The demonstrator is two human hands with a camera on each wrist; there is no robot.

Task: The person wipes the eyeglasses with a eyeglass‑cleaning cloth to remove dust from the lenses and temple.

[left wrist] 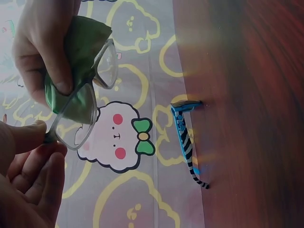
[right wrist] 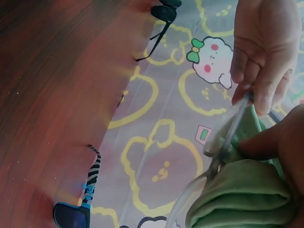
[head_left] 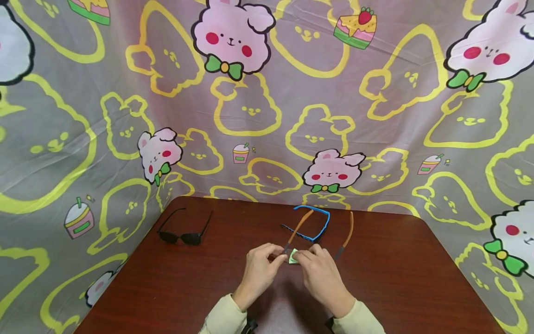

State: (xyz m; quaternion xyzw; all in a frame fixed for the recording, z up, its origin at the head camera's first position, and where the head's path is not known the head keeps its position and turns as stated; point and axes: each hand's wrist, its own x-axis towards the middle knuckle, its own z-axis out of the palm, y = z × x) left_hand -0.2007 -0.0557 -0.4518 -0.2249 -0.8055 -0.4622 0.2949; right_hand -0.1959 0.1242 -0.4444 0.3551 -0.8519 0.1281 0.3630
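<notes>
Preferably, the right hand (head_left: 322, 272) gripping the cloth (left wrist: 90, 40) should rub lightly while the left hand (head_left: 259, 269) pinches the glasses (left wrist: 94, 109) at nine o'clock.

The hands (left wrist: 38, 178) hold clear-framed glasses (left wrist: 95, 97) and a green cloth (left wrist: 88, 38); striped blue glasses (left wrist: 186, 145) lie apart.

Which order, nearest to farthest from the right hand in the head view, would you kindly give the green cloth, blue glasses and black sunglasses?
1. Green cloth: held in the right hand.
2. Blue glasses: beyond the hand, on the table.
3. Black sunglasses: off to the left.
</notes>
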